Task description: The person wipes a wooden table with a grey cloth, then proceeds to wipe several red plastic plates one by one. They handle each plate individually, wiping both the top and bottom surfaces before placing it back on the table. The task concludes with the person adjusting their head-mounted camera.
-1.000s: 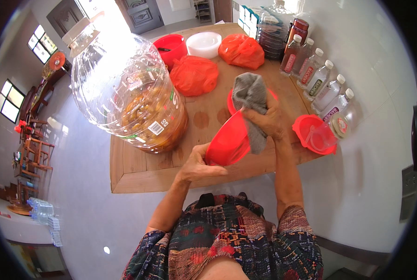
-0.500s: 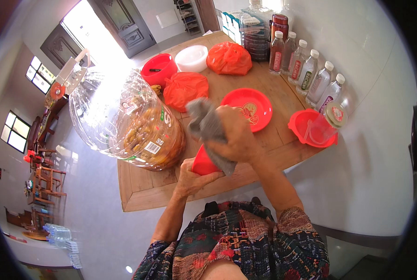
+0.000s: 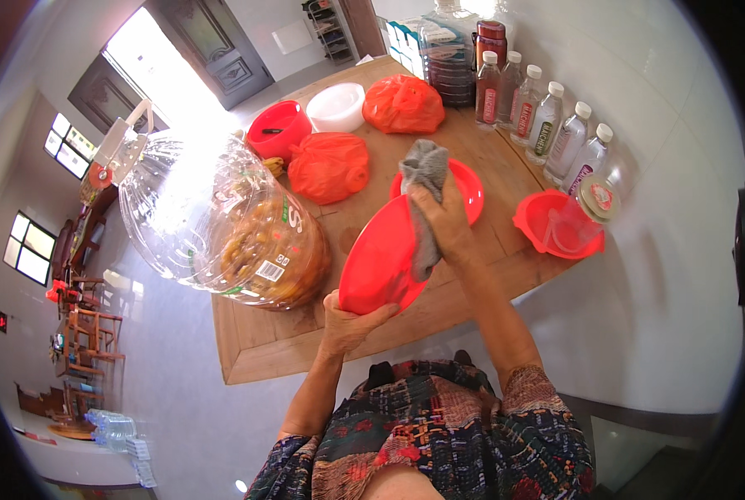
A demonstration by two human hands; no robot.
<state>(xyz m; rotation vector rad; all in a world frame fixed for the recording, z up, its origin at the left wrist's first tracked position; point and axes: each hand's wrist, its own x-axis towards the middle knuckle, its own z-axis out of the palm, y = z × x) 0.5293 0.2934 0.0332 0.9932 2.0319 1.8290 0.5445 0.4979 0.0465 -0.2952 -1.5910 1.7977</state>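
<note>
Grey crumpled cloth (image 3: 426, 171) fills the right grip (image 3: 449, 218), left grip (image 3: 346, 323) clamping a curved red bowl (image 3: 381, 260).

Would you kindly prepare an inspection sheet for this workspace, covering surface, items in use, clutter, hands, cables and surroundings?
Surface: wooden table, bare wood showing between items.
Items in use: red bowl, held tilted; gray cloth at its right side.
Clutter: large clear jug with amber contents; two red bags; row of capped bottles; red plate, partly hidden.
Hands: left hand grips the bowl's near end; right hand holds the cloth.
Cables: nothing seen.
Surroundings: pale wall at right; chairs far left.
</note>
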